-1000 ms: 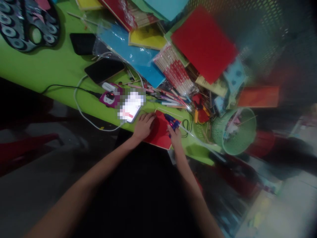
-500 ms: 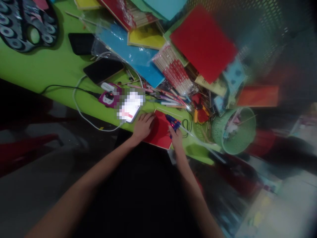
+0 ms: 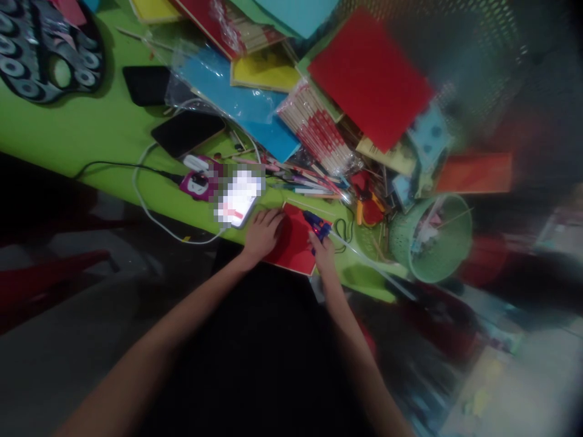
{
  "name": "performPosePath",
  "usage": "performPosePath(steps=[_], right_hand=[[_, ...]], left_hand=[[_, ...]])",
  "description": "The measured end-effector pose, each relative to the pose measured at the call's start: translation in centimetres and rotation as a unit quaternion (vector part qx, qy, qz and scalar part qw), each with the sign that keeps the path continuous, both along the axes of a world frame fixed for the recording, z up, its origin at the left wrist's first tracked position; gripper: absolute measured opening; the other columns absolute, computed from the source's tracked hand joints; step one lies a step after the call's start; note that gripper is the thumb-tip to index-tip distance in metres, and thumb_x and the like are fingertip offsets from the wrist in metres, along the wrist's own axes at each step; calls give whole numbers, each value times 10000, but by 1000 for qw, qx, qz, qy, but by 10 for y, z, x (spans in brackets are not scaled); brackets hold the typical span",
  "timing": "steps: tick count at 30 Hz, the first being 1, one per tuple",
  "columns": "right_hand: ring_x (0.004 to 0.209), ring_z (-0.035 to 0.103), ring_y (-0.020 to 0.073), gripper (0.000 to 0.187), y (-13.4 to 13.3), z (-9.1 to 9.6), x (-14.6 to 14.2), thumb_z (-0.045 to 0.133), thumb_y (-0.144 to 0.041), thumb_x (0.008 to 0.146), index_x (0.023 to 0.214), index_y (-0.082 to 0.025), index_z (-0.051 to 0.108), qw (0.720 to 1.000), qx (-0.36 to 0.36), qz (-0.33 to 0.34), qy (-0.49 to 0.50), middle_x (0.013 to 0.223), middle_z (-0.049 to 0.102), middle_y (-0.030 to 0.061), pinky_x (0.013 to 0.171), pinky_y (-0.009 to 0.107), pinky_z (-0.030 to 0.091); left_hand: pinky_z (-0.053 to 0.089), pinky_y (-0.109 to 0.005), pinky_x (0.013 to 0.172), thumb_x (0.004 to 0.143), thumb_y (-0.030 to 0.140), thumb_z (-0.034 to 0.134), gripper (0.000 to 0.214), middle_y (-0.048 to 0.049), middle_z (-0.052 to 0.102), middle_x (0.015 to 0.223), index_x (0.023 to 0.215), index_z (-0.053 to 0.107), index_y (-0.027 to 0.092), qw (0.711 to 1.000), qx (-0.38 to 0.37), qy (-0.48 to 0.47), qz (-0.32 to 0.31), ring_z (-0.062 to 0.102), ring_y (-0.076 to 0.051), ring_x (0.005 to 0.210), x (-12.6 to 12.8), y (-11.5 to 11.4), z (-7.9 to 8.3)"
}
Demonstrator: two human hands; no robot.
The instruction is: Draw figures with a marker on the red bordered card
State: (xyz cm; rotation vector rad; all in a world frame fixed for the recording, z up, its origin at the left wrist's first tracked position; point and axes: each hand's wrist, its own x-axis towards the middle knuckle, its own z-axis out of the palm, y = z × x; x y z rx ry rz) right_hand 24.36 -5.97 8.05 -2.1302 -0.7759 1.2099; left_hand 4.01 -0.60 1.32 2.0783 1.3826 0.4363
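A red sheet with a pale edge (image 3: 295,246) lies at the table's near edge. My left hand (image 3: 265,233) rests flat on its left side, fingers stretched out. My right hand (image 3: 322,247) is wrapped round a blue glue gun (image 3: 317,224) above the sheet's right side, its nozzle pointing up and left. A long clear glue stick (image 3: 364,258) sticks out of the gun's back toward the lower right. Just left of my left hand lies a phone with a lit screen (image 3: 241,197), a white cable plugged into its lower end.
A purple power strip (image 3: 197,185) and dark phones (image 3: 189,130) lie to the left. Behind are bundled wooden sticks (image 3: 316,124), a blue sheet (image 3: 246,97), a large red sheet (image 3: 371,76) and pliers with orange handles (image 3: 368,203). At right stands a green basket (image 3: 401,237) holding scraps.
Both hands, the glue gun and the red sheet stay almost where they were. The whole view has shifted very slightly.
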Motion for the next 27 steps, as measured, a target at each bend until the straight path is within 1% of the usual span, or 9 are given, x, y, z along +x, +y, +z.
performPosePath(steps=[4,9,13,17,20,24,27], right_hand=[[615,588,192,599,1,-1,-2,677,-842,769,735,-244,652,1000,0,-8,12,623,629,-6,649,353,474],[626,606,200,586,0,0,-2,673,-828,787,741,-244,653,1000,1,0,11,650,654,11,654,358,479],[630,591,199,577,-4,3,3,678,-819,793,736,-246,648,1000,-1,-13,9,642,649,12,657,356,477],[644,600,211,584,-8,4,8,672,-823,796,735,-242,665,1000,2,-14,25,633,646,17,672,367,498],[680,612,218,574,-9,2,9,668,-812,809,750,-241,682,1000,12,-6,23,668,667,20,705,374,516],[671,604,215,594,-8,-1,7,656,-830,809,706,-245,658,1000,7,-3,7,650,658,16,704,376,515],[658,608,209,606,-7,-3,6,663,-845,793,708,-245,661,1000,5,-5,10,657,675,18,688,368,507]], left_hand=[[442,-548,1170,1033,245,485,424,-105,678,1482,1416,668,242,1000,3,-3,0,608,-329,1342,0,0,0],[462,-555,1169,1041,252,480,403,-103,687,1474,1393,675,239,1000,5,-10,4,626,-321,1328,1,2,-2],[443,-546,1218,1047,254,470,395,-97,684,1484,1388,669,240,1000,10,-23,0,621,-290,1365,-9,-4,1],[398,-549,1259,1055,270,474,424,-98,674,1506,1447,636,254,999,15,-26,-11,605,-279,1417,-28,-18,3],[381,-541,1273,1055,292,488,481,-95,655,1535,1527,577,277,999,15,-28,-25,573,-275,1468,-37,-26,1],[347,-524,1292,1067,334,482,523,-92,617,1579,1587,516,289,999,19,-27,-27,547,-272,1500,-39,-29,-4],[337,-514,1295,1074,351,476,512,-81,606,1591,1582,523,300,999,21,-24,-27,542,-267,1505,-38,-29,-6]])
